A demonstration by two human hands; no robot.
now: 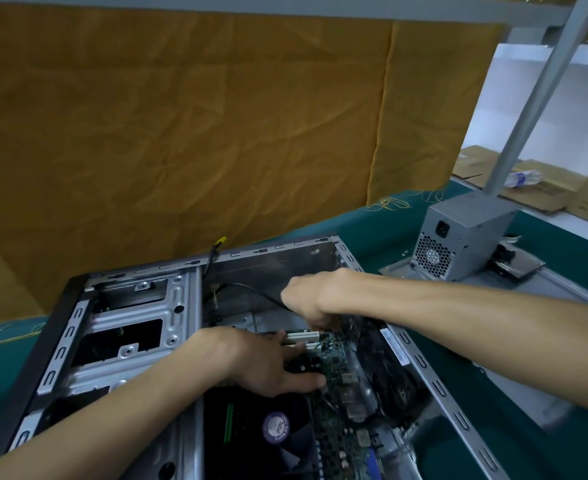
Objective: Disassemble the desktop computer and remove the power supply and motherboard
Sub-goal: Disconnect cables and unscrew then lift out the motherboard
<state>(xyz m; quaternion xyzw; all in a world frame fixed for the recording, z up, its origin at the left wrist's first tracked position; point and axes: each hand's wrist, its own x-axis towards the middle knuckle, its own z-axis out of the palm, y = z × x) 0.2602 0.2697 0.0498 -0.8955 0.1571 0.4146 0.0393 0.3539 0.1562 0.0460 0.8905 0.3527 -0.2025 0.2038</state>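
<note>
The open grey computer case (140,306) lies on its side on the green table. Inside it sits the green motherboard (337,403) with white expansion slots (301,336) and a fan with a purple label (275,426). My left hand (264,365) lies on the board with its fingers stretched toward the slots. My right hand (308,297) reaches down at the board's far end, fingers curled beside a black cable (251,289); what they grip is hidden. The grey power supply (458,237) stands outside the case, at the right.
A metal side panel (545,296) lies under the power supply, with a flat drive (519,263) beside it. A brown cloth (181,133) hangs behind the table. Cardboard boxes and a plastic bottle (524,178) sit at the far right past a grey shelf post (535,98).
</note>
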